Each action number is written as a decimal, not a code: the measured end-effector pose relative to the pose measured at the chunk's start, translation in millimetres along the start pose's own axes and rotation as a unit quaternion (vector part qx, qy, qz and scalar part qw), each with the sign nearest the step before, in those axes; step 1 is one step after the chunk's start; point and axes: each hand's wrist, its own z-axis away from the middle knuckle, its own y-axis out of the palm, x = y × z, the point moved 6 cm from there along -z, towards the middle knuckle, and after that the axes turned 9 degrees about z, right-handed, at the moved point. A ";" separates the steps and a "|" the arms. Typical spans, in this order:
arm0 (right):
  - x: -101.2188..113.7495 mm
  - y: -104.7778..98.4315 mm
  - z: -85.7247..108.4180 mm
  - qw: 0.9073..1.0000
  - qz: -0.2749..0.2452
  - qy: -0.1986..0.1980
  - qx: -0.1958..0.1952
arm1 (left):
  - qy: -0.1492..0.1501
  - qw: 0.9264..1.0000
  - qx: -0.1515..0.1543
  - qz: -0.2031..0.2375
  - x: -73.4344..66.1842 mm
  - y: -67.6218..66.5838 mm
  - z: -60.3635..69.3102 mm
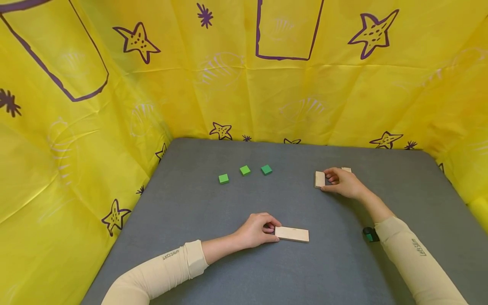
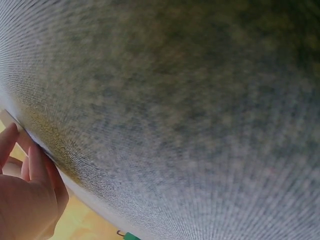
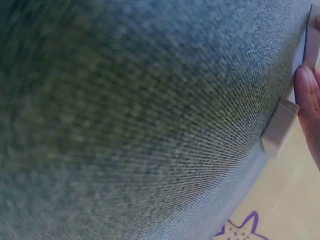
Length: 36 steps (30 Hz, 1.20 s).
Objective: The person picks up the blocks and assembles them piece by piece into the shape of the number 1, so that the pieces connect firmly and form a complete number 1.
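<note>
My left hand (image 1: 256, 231) pinches the left end of a long, flat wooden block (image 1: 292, 234) lying on the grey tabletop, thumb at the near corner and a finger at the far one. Farther back on the right, my right hand (image 1: 345, 183) grips a shorter-looking wooden block (image 1: 319, 179) by its right side. Another wooden block (image 1: 346, 169) is partly hidden behind that hand; in the right wrist view this block (image 3: 281, 127) sits beside the fingers, apart from the held one (image 3: 312, 40). The left wrist view catches only a sliver of the long block (image 2: 22, 141).
Two light green blocks (image 1: 223, 178) (image 1: 245, 170) and a darker green block (image 1: 266, 170) lie apart on the grey tabletop (image 1: 213, 203), left of the right hand. A small black and green object (image 1: 370, 234) shows beside the right cuff. Yellow patterned cloth (image 1: 228, 93) walls the back and sides.
</note>
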 end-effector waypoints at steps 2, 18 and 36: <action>-0.7 0.2 0.5 1.000 0.002 0.001 -0.001 | -0.001 1.000 0.000 0.000 -0.1 -0.1 0.0; -0.9 1.3 4.9 1.000 -0.003 0.012 -0.020 | -0.007 1.000 -0.001 0.010 1.2 0.5 -0.3; 1.0 2.3 11.2 0.999 -0.014 0.019 -0.045 | -0.014 1.000 -0.001 -0.001 2.4 0.2 -0.1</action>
